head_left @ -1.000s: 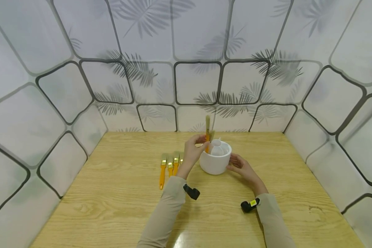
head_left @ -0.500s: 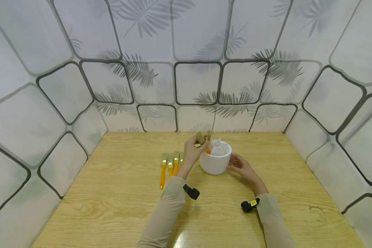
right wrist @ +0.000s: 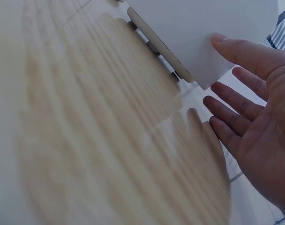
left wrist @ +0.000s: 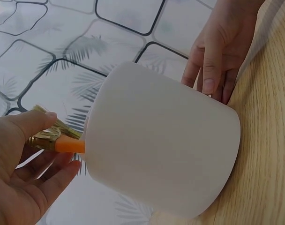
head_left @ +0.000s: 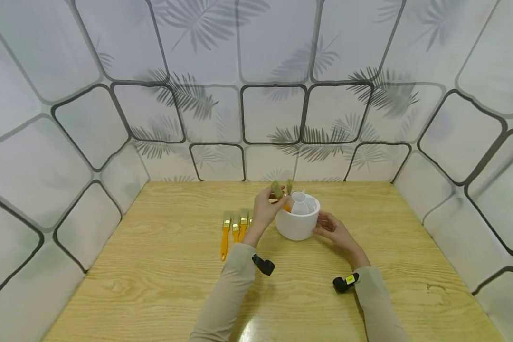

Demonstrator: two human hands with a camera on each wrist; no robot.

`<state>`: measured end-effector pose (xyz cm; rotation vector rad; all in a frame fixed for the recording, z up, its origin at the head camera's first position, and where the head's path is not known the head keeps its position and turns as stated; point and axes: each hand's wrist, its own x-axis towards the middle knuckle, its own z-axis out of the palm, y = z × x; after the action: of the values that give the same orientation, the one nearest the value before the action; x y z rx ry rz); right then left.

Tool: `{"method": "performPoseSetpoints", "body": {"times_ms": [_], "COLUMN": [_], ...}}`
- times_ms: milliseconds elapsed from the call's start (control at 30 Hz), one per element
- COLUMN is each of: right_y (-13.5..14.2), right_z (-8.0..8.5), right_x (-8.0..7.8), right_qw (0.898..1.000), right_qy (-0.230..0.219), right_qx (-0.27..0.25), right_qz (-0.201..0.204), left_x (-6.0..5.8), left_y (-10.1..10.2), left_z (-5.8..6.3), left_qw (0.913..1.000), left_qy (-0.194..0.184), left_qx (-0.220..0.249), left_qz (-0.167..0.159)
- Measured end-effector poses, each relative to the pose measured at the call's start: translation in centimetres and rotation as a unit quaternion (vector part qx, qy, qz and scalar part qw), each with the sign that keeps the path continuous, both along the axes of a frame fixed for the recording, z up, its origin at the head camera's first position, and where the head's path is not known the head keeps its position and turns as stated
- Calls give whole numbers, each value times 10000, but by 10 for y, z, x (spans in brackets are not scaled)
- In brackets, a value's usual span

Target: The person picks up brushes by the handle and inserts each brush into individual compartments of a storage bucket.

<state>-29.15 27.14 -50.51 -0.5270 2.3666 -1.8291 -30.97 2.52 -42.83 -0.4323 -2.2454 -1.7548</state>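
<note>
A white round divided holder with a central tube stands on the table. My left hand is at its left rim, thumb and fingers about the bristle end of an orange-handled paintbrush. In the left wrist view that paintbrush's handle drops behind the holder's rim. Another paintbrush stands in the holder close beside it, its lower part hidden. My right hand rests against the holder's right side; the right wrist view shows its thumb on the white wall and the fingers extended.
Several orange-handled paintbrushes lie in a row on the wooden table, left of the holder, partly covered by my left forearm. A patterned wall covering rises behind and on both sides.
The paintbrush in my left hand has gone down into the holder and now leans left, only its upper end showing. My right hand has stayed at the holder's side.
</note>
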Motion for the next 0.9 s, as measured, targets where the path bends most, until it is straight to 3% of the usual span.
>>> {"method": "performPoseSetpoints", "body": {"times_ms": [467,900], "right_y": [-1,-1], "right_z": [-1,-2], "right_x": [0,-1], "right_qw": [10000,9999], "right_qy": [-37,-106], "right_qx": [-48,-49], "right_qz": [28,-14], "left_x": [2,3], "left_y": [-3,-11], "left_z": [-5,-10], "left_qw": [9994,9998], "left_qy": [-193,-98], "left_qx": [255,-74], "left_qz": [-145,-131]}}
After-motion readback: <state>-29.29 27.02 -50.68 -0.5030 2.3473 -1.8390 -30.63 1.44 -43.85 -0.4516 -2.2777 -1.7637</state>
